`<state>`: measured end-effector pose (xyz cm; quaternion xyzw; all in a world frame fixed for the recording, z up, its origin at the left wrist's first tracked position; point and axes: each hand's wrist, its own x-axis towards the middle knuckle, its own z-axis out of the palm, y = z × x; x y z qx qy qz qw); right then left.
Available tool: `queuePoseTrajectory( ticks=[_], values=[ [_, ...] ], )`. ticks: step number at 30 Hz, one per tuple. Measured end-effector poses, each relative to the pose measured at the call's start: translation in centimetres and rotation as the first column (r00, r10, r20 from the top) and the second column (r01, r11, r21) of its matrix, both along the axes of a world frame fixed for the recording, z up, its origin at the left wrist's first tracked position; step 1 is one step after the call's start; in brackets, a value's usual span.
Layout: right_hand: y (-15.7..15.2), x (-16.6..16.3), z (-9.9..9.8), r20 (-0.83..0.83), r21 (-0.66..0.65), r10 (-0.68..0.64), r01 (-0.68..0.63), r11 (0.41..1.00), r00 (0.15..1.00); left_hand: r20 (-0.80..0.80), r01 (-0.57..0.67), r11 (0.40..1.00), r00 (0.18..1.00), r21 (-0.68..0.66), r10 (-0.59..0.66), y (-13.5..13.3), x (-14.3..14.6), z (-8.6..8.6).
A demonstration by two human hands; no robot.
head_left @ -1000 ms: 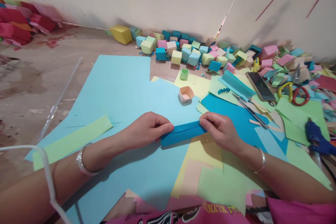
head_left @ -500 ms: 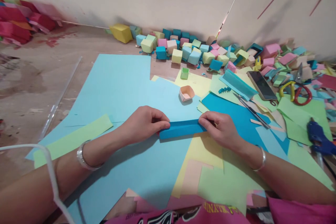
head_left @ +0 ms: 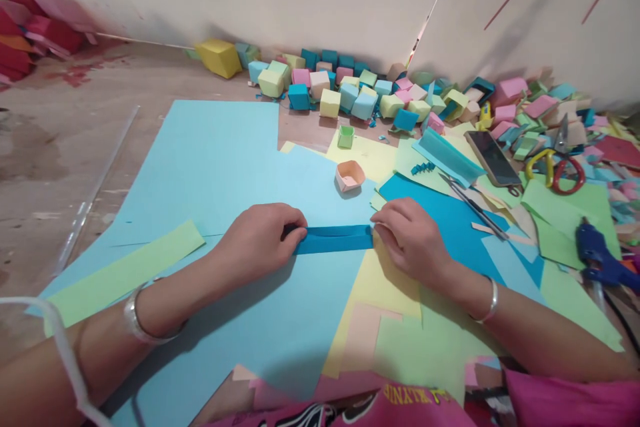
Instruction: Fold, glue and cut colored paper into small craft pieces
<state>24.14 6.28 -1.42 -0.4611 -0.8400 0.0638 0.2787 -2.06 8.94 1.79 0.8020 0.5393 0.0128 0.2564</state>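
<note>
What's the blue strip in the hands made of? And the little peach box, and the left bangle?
Blue strip: probably paper or thin card, matte; it looks thin and shows a lengthwise fold line.
Peach box: likely paper or card too, matte, with thin walls and creased corners.
Left bangle: seems shiny, silvery metal because of bright highlights, though coated plastic could look similar.

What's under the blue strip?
Light-blue sheet shows around the blue strip, yellow sheet by its right end. Whatever lies directly beneath the strip is covered.

matt paper strip (head_left: 335,245), shiny metal bangles (head_left: 133,320)
</note>
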Motion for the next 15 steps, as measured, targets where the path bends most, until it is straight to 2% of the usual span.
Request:
queuePoseTrajectory(
  ticks=[3, 8, 15],
  values=[
    [-0.8, -0.6, 0.2, 0.090, 0.077, 0.100, -0.107, 0.991, 0.991, -0.024, 0.003, 1.000, 1.000, -0.021, -0.004, -0.2, 0.0, -0.1],
    [-1.4, -1.2, -0.1, 0.293, 0.137, 0.155, -0.202, 0.970, 0.943, -0.062, 0.047, 0.998, 0.997, -0.031, -0.049, -0.3, 0.0, -0.1],
    [-1.6, -1.2, 0.1, 0.348, 0.127, 0.210, -0.268, 0.955, 0.914, 0.045, 0.102, 0.994, 0.994, 0.028, -0.104, 0.2, -0.6, 0.3]
  ],
)
